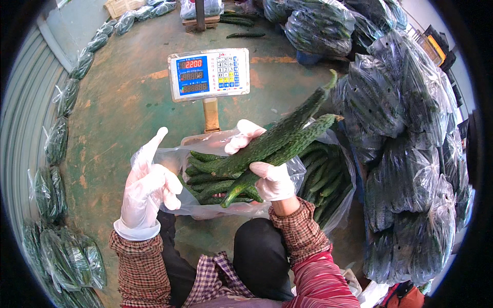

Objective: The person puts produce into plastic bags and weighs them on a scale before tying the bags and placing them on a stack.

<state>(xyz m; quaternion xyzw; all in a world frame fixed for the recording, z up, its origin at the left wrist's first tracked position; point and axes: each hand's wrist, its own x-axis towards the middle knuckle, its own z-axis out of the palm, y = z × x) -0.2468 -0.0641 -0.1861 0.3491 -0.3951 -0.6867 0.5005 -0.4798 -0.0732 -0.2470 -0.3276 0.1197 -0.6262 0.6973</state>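
My right hand [273,180], in a whitish glove, grips two long, bumpy cucumbers [277,138], its thumb on the near side and its fingers round the far side. They slant up to the right, above a clear plastic bag [203,210] with several more cucumbers [205,179] inside. My left hand [149,192], gloved as well, is raised at the bag's left edge. One finger points up and the others bend loosely, with nothing seen in them. Beyond the bag stands a scale's display [209,74] with lit red digits.
To the right of the bag is a plastic-lined pile of cucumbers [328,174]. Tall stacks of bagged cucumbers [400,195] rise at the right. More filled bags [56,192] line the left wall. A loose cucumber [245,35] lies on the far floor.
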